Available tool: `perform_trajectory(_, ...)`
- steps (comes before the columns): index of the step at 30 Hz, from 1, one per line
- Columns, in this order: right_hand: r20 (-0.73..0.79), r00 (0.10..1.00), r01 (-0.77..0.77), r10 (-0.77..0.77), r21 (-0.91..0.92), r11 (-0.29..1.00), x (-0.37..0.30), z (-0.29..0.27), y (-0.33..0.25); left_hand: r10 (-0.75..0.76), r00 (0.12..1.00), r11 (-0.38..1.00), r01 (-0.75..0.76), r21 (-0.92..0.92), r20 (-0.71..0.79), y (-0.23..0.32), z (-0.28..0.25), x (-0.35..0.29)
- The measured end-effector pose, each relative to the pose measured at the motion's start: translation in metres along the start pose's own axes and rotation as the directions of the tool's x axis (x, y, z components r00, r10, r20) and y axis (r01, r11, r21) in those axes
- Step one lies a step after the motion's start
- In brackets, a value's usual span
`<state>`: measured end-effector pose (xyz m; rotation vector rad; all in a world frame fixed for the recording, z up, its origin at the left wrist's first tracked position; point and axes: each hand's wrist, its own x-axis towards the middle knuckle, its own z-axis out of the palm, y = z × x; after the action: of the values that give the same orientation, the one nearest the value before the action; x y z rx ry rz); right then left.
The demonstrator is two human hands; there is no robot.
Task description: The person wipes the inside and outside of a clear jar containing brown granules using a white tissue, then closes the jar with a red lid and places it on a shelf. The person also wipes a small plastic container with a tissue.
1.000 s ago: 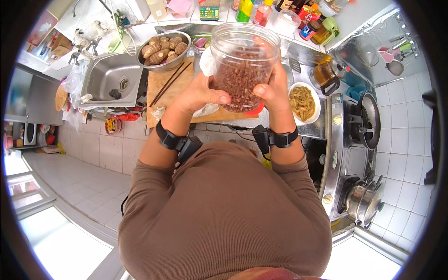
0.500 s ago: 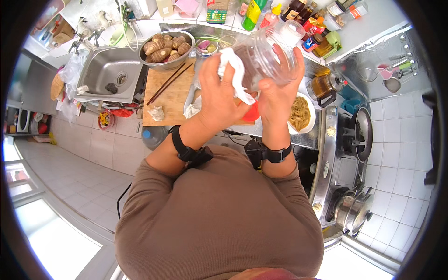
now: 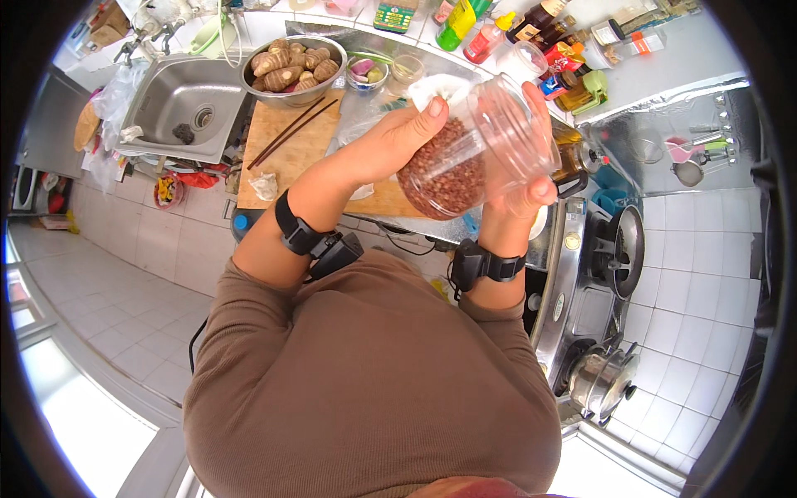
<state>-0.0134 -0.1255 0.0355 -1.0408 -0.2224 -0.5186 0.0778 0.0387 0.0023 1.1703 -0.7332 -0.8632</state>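
A clear plastic jar point(image 3: 455, 158) holding reddish-brown grains is tilted in the air over the counter, its open-looking neck toward the upper right. My right hand point(image 3: 527, 195) is closed around the neck end, thumb in front and fingers partly seen through the plastic. My left hand point(image 3: 390, 145) is closed against the jar's other side, its thumb along the wall and its other fingers mostly hidden. A crumpled white tissue point(image 3: 442, 86) shows past the left thumb, pressed at the jar's far side. Below lies a wooden cutting board point(image 3: 290, 137) with brown chopsticks point(image 3: 290, 137).
A steel bowl of taro point(image 3: 292, 70) stands behind the board, beside a sink point(image 3: 184, 104) at left. Bottles point(image 3: 540, 21) and jars line the back ledge. At right are a glass pitcher point(image 3: 573, 158), a stove point(image 3: 569, 241), a wok point(image 3: 627, 249) and a lidded pot point(image 3: 602, 382).
The jar has come lower and turned, so its grains now show plainly. My left hand has shifted along its side. The tissue has moved behind the jar; the red round thing below is hidden.
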Motion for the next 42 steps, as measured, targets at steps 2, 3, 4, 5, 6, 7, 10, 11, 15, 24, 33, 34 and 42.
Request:
perform_trajectory(2,-0.002,1.000,-0.010,0.010,0.020,1.000,0.001,-0.006,0.000,-0.012,0.999,0.989,0.018,-0.147,0.045,-0.013,0.000,0.002)
perform_trajectory(3,-0.002,1.000,-0.015,0.015,0.030,0.999,0.002,-0.009,0.002,-0.028,0.998,0.975,0.040,-0.218,0.061,-0.020,0.001,0.003)
perform_trajectory(4,-0.010,0.999,-0.039,0.039,0.027,0.999,0.002,-0.013,0.002,-0.035,0.996,0.924,0.062,-0.377,0.077,-0.027,0.003,0.003)
perform_trajectory(5,-0.044,0.999,-0.019,0.023,0.087,0.996,0.002,-0.016,0.003,-0.057,0.994,0.845,0.096,-0.525,0.090,-0.034,0.007,0.002)
perform_trajectory(6,-0.068,0.998,0.002,0.008,0.156,0.988,0.005,-0.021,0.007,-0.077,0.991,0.741,0.127,-0.659,0.105,-0.040,0.010,0.001)
perform_trajectory(7,-0.092,0.996,0.026,-0.006,0.226,0.974,0.008,-0.025,0.011,-0.044,0.991,0.734,0.118,-0.668,0.127,-0.044,0.013,-0.001)
perform_trajectory(10,-0.003,1.000,0.026,-0.026,0.196,0.980,0.016,-0.039,0.012,0.022,0.994,0.723,0.059,-0.689,0.108,-0.048,0.018,-0.006)
perform_trajectory(11,0.003,0.999,0.038,-0.039,0.182,0.983,0.018,-0.042,0.012,0.006,0.997,0.729,0.044,-0.683,0.071,-0.046,0.018,-0.008)
perform_trajectory(15,0.062,0.998,0.007,-0.014,0.125,0.992,0.020,-0.044,0.014,0.186,0.983,0.753,-0.145,-0.642,-0.005,-0.035,0.022,-0.016)
perform_trajectory(24,0.001,0.991,-0.131,0.131,0.028,0.991,0.000,-0.024,0.032,0.416,0.839,0.853,-0.493,-0.168,-0.350,-0.033,0.019,-0.004)
perform_trajectory(33,-0.112,0.991,-0.071,0.072,0.012,0.997,-0.006,-0.016,0.037,0.661,0.673,0.745,-0.535,0.398,-0.332,-0.050,0.023,0.000)
perform_trajectory(34,-0.133,0.989,-0.058,0.059,0.012,0.998,-0.006,-0.016,0.039,0.702,0.637,0.692,-0.502,0.519,-0.319,-0.050,0.025,0.000)
perform_trajectory(42,-0.415,0.904,-0.091,0.098,0.039,0.995,-0.011,-0.051,0.039,0.732,0.565,0.080,-0.626,0.775,0.381,-0.069,0.009,-0.014)
